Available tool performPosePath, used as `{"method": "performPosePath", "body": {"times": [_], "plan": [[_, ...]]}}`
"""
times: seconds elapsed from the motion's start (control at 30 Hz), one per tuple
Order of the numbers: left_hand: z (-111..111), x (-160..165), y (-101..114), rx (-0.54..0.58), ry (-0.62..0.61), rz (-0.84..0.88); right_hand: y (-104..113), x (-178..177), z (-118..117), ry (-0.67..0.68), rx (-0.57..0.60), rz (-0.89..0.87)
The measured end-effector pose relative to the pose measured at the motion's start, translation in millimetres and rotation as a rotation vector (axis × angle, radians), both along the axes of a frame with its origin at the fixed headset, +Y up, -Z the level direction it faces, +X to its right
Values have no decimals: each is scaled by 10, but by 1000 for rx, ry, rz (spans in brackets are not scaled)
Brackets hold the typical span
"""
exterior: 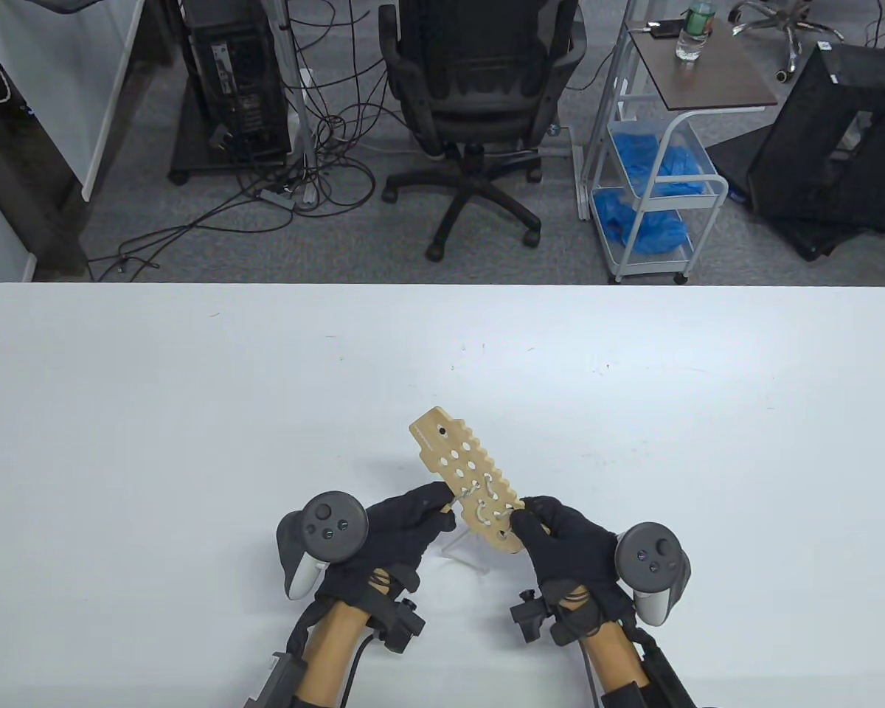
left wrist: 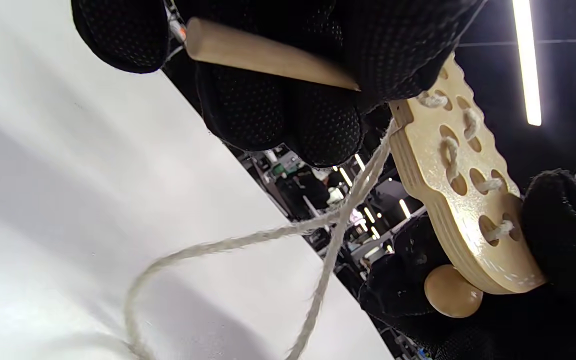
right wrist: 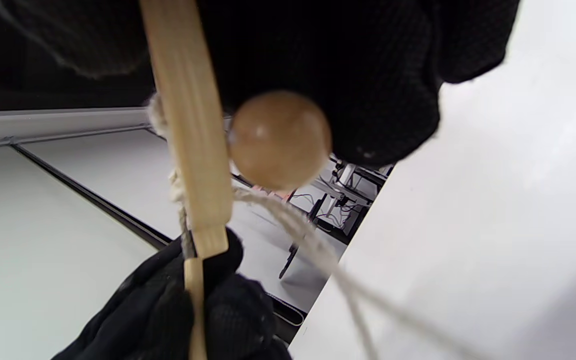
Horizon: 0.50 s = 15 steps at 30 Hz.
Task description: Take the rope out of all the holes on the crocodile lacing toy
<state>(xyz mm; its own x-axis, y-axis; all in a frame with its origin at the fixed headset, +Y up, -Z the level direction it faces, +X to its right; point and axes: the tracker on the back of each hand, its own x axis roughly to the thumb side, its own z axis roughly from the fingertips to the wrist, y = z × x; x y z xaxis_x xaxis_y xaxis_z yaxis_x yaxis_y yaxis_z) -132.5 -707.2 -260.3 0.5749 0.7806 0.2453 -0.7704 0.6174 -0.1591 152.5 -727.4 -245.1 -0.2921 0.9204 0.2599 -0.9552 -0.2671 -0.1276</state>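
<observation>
The wooden crocodile board is held tilted above the table, head end pointing away to the left. My right hand grips its near end, beside a round wooden bead on the underside. White rope is laced through several holes at that near end; the far holes are bare. My left hand pinches the wooden lacing needle at the board's left edge. Loose rope hangs from there in a loop down to the table. The right wrist view has the board edge-on, with the bead beside it.
The white table stretches wide on both sides of my hands. Beyond its far edge stand an office chair, a wheeled cart with blue cloths, and a computer tower with floor cables.
</observation>
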Motion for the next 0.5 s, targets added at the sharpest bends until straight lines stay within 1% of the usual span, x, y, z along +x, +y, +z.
{"method": "performPosePath", "body": {"times": [0.33, 0.43, 0.5], "plan": [[-58, -208, -38, -10, 83, 5, -171, 211, -87, -62, -142, -138], [-75, -291, -50, -13, 124, 12, -273, 253, -89, -100, -245, -208], [-81, -347, -53, -8, 163, 23, -352, 277, -96, -95, -333, -292]]}}
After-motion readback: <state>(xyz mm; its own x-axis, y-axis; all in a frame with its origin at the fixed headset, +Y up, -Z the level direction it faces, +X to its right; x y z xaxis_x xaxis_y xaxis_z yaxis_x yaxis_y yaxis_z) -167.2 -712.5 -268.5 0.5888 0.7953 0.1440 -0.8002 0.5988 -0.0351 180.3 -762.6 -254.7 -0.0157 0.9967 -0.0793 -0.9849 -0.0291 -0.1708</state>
